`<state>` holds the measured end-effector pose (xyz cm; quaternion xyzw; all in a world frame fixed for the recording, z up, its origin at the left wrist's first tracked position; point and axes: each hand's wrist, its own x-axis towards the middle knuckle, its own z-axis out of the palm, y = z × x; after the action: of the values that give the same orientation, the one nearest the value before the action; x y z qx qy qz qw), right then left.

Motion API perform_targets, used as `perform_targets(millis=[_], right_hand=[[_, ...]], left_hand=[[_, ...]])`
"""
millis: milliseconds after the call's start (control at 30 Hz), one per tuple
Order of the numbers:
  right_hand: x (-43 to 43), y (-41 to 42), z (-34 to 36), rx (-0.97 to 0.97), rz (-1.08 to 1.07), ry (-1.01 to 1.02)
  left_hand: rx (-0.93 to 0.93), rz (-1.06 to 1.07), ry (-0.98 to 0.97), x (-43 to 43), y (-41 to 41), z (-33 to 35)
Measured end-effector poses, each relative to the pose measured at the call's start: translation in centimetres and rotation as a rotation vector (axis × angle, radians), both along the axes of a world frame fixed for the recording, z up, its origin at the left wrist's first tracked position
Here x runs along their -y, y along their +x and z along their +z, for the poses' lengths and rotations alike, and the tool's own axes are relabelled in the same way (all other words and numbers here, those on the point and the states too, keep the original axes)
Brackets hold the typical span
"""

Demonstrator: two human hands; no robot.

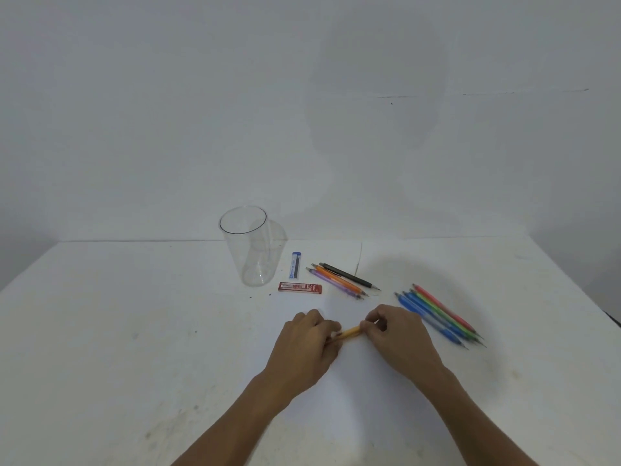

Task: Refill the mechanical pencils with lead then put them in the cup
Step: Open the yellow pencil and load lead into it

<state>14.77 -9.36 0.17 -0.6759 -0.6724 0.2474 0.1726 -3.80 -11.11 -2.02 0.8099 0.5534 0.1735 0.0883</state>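
Status: gripping yellow pencil [349, 331] over table [134, 331] middle, curling left hand [304, 344] round one end, pinching other end with right hand [400, 338], with cup [248, 250] standing upright farther back, left.

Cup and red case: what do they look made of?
Cup: clear and glossy, the table edge shows through its wall; glass or hard plastic, cannot tell which. Red case: opaque, flat, straight-edged, with a printed label; probably plastic, possibly card.
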Motion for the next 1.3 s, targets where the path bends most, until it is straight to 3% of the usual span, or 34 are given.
perform_targets(millis=[133,300,567,767,933,1100,1300], right_hand=[[-0.2,0.1,0.0,0.013,0.032,-0.008],[-0.2,0.3,-0.1,-0.009,0.026,0.010],[-0.5,0.6,-0.3,-0.027,0.056,0.004],[-0.8,1.1,-0.5,-0.038,0.103,-0.003],[-0.9,1.1,-0.6,-0.022,0.165,-0.033],[-0.9,1.1,-0.5,-0.005,0.209,-0.031],[-0.6,1.3,0.1,0.037,0.254,-0.033]], left_hand=[[0.076,-0.003,-0.061,-1.6,-0.8,1.3],[0.171,0.196,0.072,-7.7,-2.8,3.1],[-0.161,0.329,0.029,-12.8,-2.2,1.2],[-0.251,0.358,0.030,-13.4,-2.1,0.9],[-0.172,0.343,0.083,-13.5,-2.4,0.9],[0.093,0.260,0.156,-12.2,-2.5,1.9],[0.304,0.139,0.091,-7.8,-2.0,2.5]])
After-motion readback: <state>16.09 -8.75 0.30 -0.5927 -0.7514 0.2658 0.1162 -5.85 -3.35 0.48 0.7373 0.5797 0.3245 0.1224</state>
